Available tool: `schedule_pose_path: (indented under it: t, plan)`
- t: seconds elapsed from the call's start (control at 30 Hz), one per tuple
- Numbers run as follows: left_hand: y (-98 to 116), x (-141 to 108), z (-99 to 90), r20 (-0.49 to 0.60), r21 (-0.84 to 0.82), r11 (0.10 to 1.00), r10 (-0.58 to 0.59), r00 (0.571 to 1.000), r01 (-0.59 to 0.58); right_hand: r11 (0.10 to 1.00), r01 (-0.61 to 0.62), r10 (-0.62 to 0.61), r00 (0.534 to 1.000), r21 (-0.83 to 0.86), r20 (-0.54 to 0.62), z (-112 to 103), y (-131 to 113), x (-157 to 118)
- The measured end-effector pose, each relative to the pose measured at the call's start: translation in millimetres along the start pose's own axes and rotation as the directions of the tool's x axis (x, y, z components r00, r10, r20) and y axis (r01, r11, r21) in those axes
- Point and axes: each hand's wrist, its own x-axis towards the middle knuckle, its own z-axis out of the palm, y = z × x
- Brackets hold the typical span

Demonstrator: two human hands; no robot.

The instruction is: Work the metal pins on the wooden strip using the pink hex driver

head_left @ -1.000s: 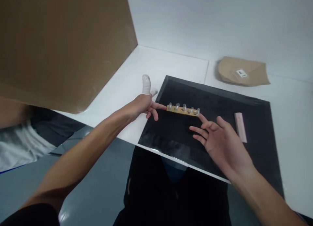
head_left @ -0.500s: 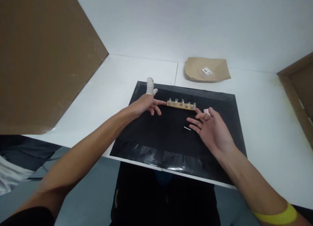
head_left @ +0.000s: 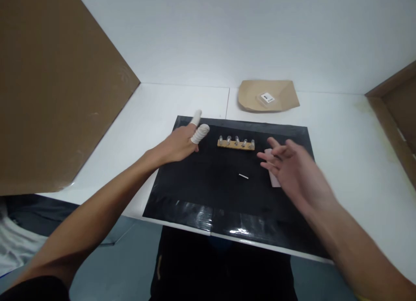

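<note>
The yellowish strip (head_left: 235,147) lies flat near the middle of the black mat (head_left: 195,192), its long axis running roughly from 9 to 3 o'clock, with five small clear pieces (head_left: 237,140) standing in a row along it. Between 5 and 6 o'clock from the strip lies a short metallic rod (head_left: 243,176); at 4 o'clock, a pink bar (head_left: 274,180) shows partly behind the right hand (head_left: 294,168). This hand is loosely open, fingers half curled and blurred, with no visible object in its grasp; contact with the bar cannot be told. At 9 o'clock, the left hand (head_left: 183,142) is apart from the strip, its two white-sheathed digits (head_left: 200,134) extended and parted, with nothing visibly held. At 1 o'clock, beyond the mat, a brown paper packet (head_left: 284,95) rests on the tabletop (head_left: 351,162). The step in hand appears to be hands-clear; renewed contact with the strip calls for a light approach at its ends, avoiding the upright pieces.
</note>
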Motion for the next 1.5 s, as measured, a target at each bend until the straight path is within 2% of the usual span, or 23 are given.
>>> schedule_pose_path:
  t: [0.1, 0.17, 0.27, 0.33, 0.4, 0.47, 0.57, 0.7, 0.8, 0.87, 0.93, 1.0, 1.07, 1.2, 1.27, 1.33, 1.4, 1.5]
  plan:
    - [-1, -2, -19.8, -0.155, 0.082, 0.99, -0.104, 0.982, 0.118, 0.983, 0.182, -0.182, 0.983, -0.004, 0.003, -5, -37, -11]
    - [0, -8, -23.2, -0.249, 0.093, 0.978, -0.16, 0.955, 0.188, 0.943, 0.329, -0.332, 0.941, -0.049, -0.061, -12, -45, -18]
    - [4, -31, -5.5, -0.363, 0.181, 0.957, -0.149, 0.92, 0.226, 0.837, 0.468, -0.524, 0.834, -0.283, -0.171, -34, -25, -21]
    - [6, -55, 17.8, -0.411, 0.309, 0.935, -0.035, 0.911, 0.176, 0.72, 0.469, -0.617, 0.77, -0.511, -0.163, -52, -2, -17]
    - [8, -83, 43.4, -0.403, 0.406, 0.91, 0.089, 0.911, 0.09, 0.613, 0.437, -0.629, 0.774, -0.658, -0.072, -69, 17, -11]
    - [7, -112, 64.9, -0.413, 0.43, 0.899, 0.116, 0.903, 0.081, 0.471, 0.455, -0.629, 0.774, -0.756, 0.073, -80, 27, -3]
    - [0, -152, 81.3, -0.427, 0.421, 0.902, 0.107, 0.898, 0.093, 0.253, 0.521, -0.65, 0.716, -0.815, 0.255, -84, 32, 8]
    - [-16, -197, 74.4, -0.496, 0.382, 0.913, 0.072, 0.865, 0.143, 0.037, 0.571, -0.657, 0.632, -0.82, 0.411, -77, 29, 18]
    - [-26, -222, 63.0, -0.545, 0.36, 0.917, 0.056, 0.836, 0.174, -0.102, 0.629, -0.588, 0.587, -0.771, 0.556, -77, 21, 30]
    - [-28, -231, 60.4, -0.552, 0.345, 0.921, 0.041, 0.833, 0.183, -0.159, 0.657, -0.537, 0.569, -0.737, 0.623, -82, 17, 42]
    - [-22, -233, 63.7, -0.571, 0.312, 0.929, 0.016, 0.821, 0.199, -0.184, 0.651, -0.53, 0.565, -0.736, 0.632, -89, 18, 55]
    - [-9, -225, 70.7, -0.597, 0.267, 0.94, -0.013, 0.802, 0.214, -0.177, 0.605, -0.577, 0.576, -0.777, 0.579, -98, 23, 67]
    - [8, -206, 76.7, -0.582, 0.238, 0.951, -0.024, 0.813, 0.198, -0.14, 0.528, -0.657, 0.583, -0.838, 0.477, -105, 31, 75]
    - [33, -135, 72.0, -0.498, 0.252, 0.962, 0.033, 0.866, 0.108, -0.054, 0.416, -0.777, 0.554, -0.908, 0.3, -113, 45, 77]
    - [37, -90, 61.7, -0.406, 0.322, 0.945, 0.084, 0.91, 0.056, -0.027, 0.401, -0.799, 0.541, -0.916, 0.261, -114, 47, 75]
    - [37, -48, 50.3, -0.251, 0.429, 0.903, 0.138, 0.958, -0.018, -0.003, 0.397, -0.801, 0.548, -0.918, 0.239, -116, 48, 75]
    - [35, -13, 41.7, -0.147, 0.457, 0.885, 0.171, 0.974, -0.086, 0.024, 0.391, -0.793, 0.568, -0.92, 0.221, -118, 48, 76]
    - [35, 20, 36.9, -0.022, 0.471, 0.865, 0.207, 0.978, -0.173, 0.083, 0.368, -0.771, 0.613, -0.926, 0.175, -121, 48, 78]
